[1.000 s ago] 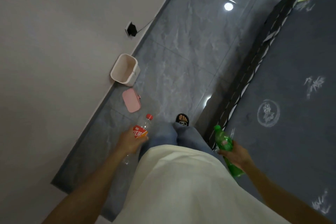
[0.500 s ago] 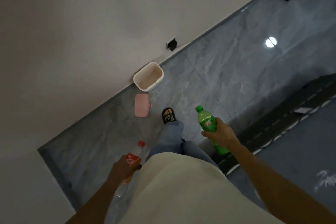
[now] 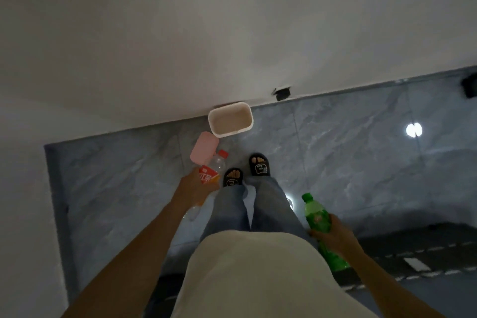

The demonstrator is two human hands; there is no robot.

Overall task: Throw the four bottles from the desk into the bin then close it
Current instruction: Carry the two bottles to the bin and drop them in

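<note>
A small white bin [image 3: 230, 131] stands open on the grey tiled floor against the wall, straight ahead of my feet. Its pink lid [image 3: 204, 147] lies on the floor just left of it. My left hand [image 3: 192, 190] grips a clear bottle with a red cap and red label [image 3: 216, 166], held low with the cap pointing toward the lid and bin. My right hand [image 3: 334, 236] grips a green bottle [image 3: 316, 217] at my right side, cap pointing up and forward. No other bottles are in view.
A white wall [image 3: 232, 33] fills the upper half, with a black plug [image 3: 282, 94] at its base right of the bin. A dark patterned mat edge [image 3: 413, 261] lies at the lower right. A dark object [image 3: 469, 88] sits at the far right by the wall.
I have turned to face the bin and stepped closer; it now sits straight ahead of my feet. My left hand with the clear bottle has moved forward toward it. The right hand has dropped back.
</note>
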